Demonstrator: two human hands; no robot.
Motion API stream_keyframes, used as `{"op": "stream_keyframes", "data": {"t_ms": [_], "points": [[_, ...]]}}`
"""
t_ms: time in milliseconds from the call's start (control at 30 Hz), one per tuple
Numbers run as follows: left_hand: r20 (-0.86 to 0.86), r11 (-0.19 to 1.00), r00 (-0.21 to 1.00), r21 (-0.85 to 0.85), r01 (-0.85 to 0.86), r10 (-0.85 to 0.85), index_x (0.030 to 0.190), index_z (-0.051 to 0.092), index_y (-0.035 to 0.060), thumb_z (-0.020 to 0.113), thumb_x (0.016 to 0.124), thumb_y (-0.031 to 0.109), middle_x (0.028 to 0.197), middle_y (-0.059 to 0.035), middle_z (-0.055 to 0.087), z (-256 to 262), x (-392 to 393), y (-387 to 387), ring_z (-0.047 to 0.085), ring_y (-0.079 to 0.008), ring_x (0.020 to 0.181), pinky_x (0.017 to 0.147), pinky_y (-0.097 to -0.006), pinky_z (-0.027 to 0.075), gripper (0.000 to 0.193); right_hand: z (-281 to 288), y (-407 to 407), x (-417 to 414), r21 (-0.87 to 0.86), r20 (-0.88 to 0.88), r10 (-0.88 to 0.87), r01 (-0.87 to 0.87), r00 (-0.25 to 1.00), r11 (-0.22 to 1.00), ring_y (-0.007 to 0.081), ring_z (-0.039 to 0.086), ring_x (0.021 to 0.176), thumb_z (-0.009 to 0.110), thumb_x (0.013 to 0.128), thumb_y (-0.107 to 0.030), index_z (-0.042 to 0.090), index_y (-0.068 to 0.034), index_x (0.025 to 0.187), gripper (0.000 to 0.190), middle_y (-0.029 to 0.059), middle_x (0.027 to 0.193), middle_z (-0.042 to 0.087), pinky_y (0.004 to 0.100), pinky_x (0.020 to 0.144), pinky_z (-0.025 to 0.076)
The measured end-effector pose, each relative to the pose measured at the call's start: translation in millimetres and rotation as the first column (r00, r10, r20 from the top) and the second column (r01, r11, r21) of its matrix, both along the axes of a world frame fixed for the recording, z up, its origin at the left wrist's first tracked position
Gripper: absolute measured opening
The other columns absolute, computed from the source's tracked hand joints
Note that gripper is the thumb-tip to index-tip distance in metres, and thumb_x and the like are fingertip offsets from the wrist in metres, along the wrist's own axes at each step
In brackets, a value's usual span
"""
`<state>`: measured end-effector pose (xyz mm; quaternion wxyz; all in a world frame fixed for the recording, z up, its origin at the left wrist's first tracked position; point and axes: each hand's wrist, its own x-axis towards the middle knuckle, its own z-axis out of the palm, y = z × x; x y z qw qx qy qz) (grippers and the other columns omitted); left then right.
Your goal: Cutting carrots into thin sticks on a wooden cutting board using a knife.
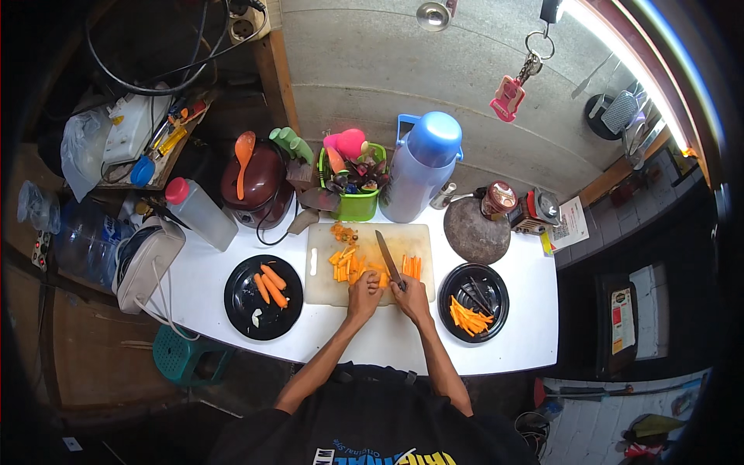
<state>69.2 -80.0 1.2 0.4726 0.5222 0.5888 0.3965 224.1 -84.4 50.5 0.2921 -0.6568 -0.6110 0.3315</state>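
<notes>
My right hand (411, 296) is closed around the handle of a kitchen knife (387, 256), its blade slanting up and left over a plastic cutting board (427, 238). Fingers curled, my left hand (366, 295) rests at the board's near side by some carrot pieces; whether it grips one cannot be made out. Cut carrot pieces (344, 263) lie left of the knife and carrot sticks (412, 267) stand in a row to its right. Carrot scraps (344, 233) sit at the far left of the board. Several peeled carrots (272, 285) are on the left black plate (241, 317). Carrot strips (468, 317) lie on the right black plate (444, 290).
Behind the board stand a green basket (354, 206) of utensils, a blue thermos (421, 168) and a dark red rice cooker (256, 180). A stone mortar (476, 232) is at the back right. A red-capped bottle (200, 212) and a beige bag-like item (148, 261) occupy the left side.
</notes>
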Motion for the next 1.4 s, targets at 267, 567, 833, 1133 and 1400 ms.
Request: {"op": "stream_keyframes", "data": {"t_ms": [267,567,833,1133,1400], "points": [[-0.177,0.968,0.979,0.209,0.141,-0.104,0.131,0.059,0.0011,0.078,0.083,0.001,0.118,-0.0175,0.070,-11,-20,0,0.071,-0.0243,0.095,0.080,-0.0325,0.060,0.052,8,-43,0,0.021,-0.008,-0.057,0.057,0.998,0.998,0.0378,0.067,0.072,0.060,0.098,-0.015,0.065,0.004,0.120,0.030,0.0277,0.078,0.065,0.0424,0.068,0.051],[-0.290,0.938,0.939,0.231,0.258,-0.187,0.135,0.056,0.0012,0.082,0.080,0.008,0.125,-0.0159,0.069,-1,-28,7,0.068,-0.0299,0.101,0.089,-0.0378,0.055,0.061,7,-85,-6,-0.033,0.086,0.066,-0.064,0.994,0.997,0.0459,0.070,0.079,0.053,0.098,-0.004,0.042,-0.004,0.153,0.056,0.0309,0.084,0.068,0.0502,0.074,0.054],[-0.332,0.940,0.926,0.218,0.262,-0.181,0.137,0.055,0.0020,0.082,0.081,0.008,0.125,-0.0146,0.070,-4,-26,10,0.067,-0.0304,0.100,0.091,-0.0390,0.054,0.063,3,-92,-9,-0.040,0.183,0.124,-0.119,0.975,0.992,0.0466,0.066,0.073,0.052,0.096,-0.001,0.034,-0.007,0.158,0.064,0.0299,0.079,0.066,0.0522,0.070,0.052],[-0.412,0.934,0.885,0.177,0.310,-0.216,0.144,0.048,0.0056,0.082,0.082,0.013,0.126,-0.0111,0.070,0,-27,13,0.065,-0.0330,0.110,0.095,-0.0422,0.053,0.070,0,-99,-17,-0.049,0.275,0.144,-0.136,0.951,0.989,0.0434,0.063,0.067,0.051,0.095,0.001,0.026,-0.007,0.162,0.072,0.0262,0.075,0.061,0.0520,0.065,0.051],[-0.382,0.942,0.900,0.167,0.291,-0.211,0.141,0.052,0.0060,0.083,0.081,0.015,0.123,-0.0074,0.072,-4,-27,15,0.064,-0.0251,0.095,0.091,-0.0375,0.053,0.067,4,-100,-17,-0.072,0.294,0.173,-0.159,0.940,0.985,0.0419,0.062,0.067,0.051,0.095,0.001,0.023,-0.008,0.163,0.074,0.0247,0.075,0.060,0.0517,0.065,0.051]]}}
